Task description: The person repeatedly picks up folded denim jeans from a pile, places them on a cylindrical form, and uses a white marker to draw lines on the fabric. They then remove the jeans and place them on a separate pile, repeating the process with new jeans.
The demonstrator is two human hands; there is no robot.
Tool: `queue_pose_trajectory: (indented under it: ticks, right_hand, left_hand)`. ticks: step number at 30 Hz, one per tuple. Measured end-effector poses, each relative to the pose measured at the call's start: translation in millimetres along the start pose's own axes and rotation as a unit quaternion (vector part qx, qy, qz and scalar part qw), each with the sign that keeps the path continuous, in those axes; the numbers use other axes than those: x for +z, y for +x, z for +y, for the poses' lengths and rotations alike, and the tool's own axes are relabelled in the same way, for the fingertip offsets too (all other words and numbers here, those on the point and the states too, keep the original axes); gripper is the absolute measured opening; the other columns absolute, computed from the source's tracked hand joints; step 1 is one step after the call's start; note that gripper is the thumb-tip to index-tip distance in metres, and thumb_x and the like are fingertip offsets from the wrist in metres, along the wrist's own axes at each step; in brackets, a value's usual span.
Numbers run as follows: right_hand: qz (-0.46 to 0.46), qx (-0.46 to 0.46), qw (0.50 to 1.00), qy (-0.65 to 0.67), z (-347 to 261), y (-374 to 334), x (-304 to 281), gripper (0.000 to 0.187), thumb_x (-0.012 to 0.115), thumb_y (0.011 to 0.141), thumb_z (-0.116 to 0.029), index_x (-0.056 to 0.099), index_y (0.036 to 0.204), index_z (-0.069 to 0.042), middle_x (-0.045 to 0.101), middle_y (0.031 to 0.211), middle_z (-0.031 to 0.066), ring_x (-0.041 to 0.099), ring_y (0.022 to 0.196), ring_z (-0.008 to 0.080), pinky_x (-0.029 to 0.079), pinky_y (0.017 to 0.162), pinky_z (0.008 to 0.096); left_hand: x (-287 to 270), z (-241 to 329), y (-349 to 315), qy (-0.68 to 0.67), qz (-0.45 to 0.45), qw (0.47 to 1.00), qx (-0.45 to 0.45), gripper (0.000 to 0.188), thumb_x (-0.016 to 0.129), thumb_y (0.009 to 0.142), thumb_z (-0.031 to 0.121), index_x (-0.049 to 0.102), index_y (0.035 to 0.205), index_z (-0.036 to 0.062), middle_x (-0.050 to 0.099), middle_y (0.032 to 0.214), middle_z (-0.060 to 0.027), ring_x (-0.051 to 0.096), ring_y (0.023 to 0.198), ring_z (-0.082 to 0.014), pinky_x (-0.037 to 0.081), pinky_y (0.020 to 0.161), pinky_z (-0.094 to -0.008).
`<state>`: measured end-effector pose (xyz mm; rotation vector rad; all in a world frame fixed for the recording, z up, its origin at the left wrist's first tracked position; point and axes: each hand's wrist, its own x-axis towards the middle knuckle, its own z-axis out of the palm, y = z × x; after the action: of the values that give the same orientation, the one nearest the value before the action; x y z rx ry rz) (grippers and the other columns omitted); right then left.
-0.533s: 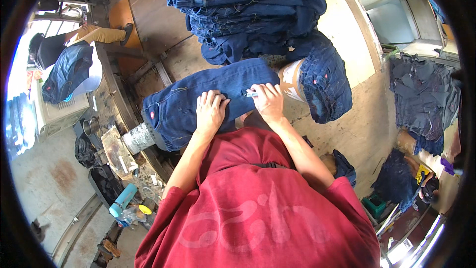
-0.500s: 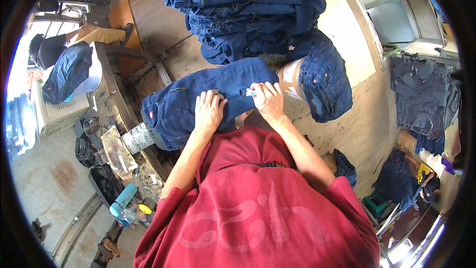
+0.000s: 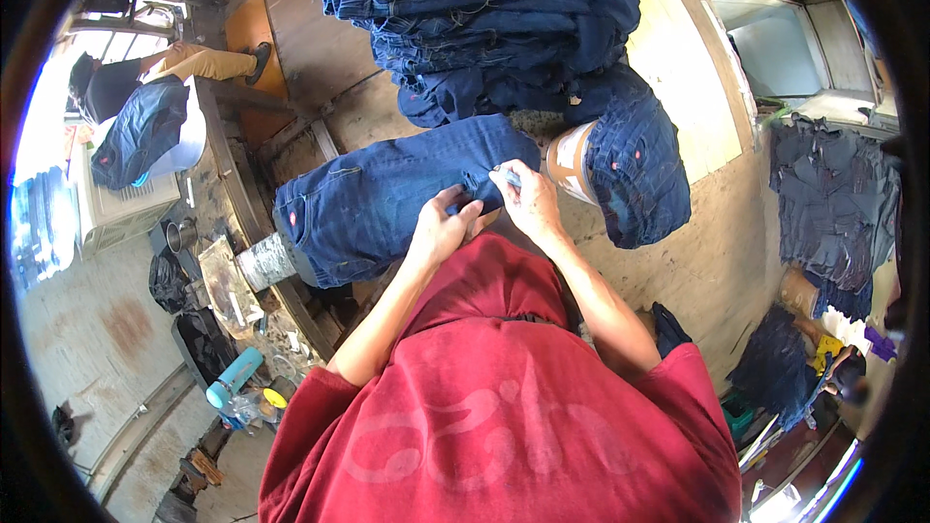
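Observation:
A dark blue denim jeans leg (image 3: 387,179) is pulled over a horizontal roll, whose pale wrapped end (image 3: 266,263) sticks out at the left. At the leg's near side my left hand (image 3: 446,225) is closed on a fold of the denim, thumb and fingers bent. My right hand (image 3: 531,201) grips a small pale blue stick-like tool (image 3: 511,176). Its tip meets the denim near the leg's right end, beside a bunched spot. The fingers partly hide the tool, so its exact kind does not show.
A tall pile of jeans (image 3: 484,19) lies beyond the roll. More denim (image 3: 635,160) hangs over a brown-and-white roll end (image 3: 572,163) at the right. To the left are a worn wooden bench (image 3: 228,281) and a turquoise bottle (image 3: 234,376). A person (image 3: 121,87) sits far left.
My left hand has gone from lying flat on the denim to pinching its near edge, further right. The right hand has shifted slightly right with the tool, and the cloth there is bunched.

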<state>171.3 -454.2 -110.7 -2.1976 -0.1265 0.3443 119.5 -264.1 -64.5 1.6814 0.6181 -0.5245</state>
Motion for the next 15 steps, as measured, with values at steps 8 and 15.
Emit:
queue_pose_trajectory:
  ticks: [8,15]
  right_hand:
    - [-0.017,0.019,0.999,0.030,-3.5,-3.0,-6.2,0.026,0.077,0.105,-0.028,0.074,0.112,-0.004,0.079,0.087,0.0151,0.076,0.076,0.0263,0.057,0.070,0.0391]
    - [-0.034,0.033,0.991,0.123,-26.6,-13.7,-11.6,0.023,0.077,0.104,-0.026,0.077,0.111,-0.004,0.071,0.077,0.0100,0.063,0.067,0.0140,0.050,0.064,0.0346]
  left_hand:
    - [7.7,7.7,-16.4,-0.241,-0.100,0.962,-0.074,0.119,0.079,0.094,0.004,-0.007,0.176,0.0044,0.066,0.141,-0.0282,0.059,0.061,-0.0092,0.048,0.052,-0.0264]
    - [6.2,-7.3,-0.7,-0.275,-0.048,0.952,-0.126,0.019,0.070,0.111,0.028,0.066,0.106,0.0098,0.067,0.081,0.0003,0.044,0.046,-0.0046,0.035,0.042,-0.0258]
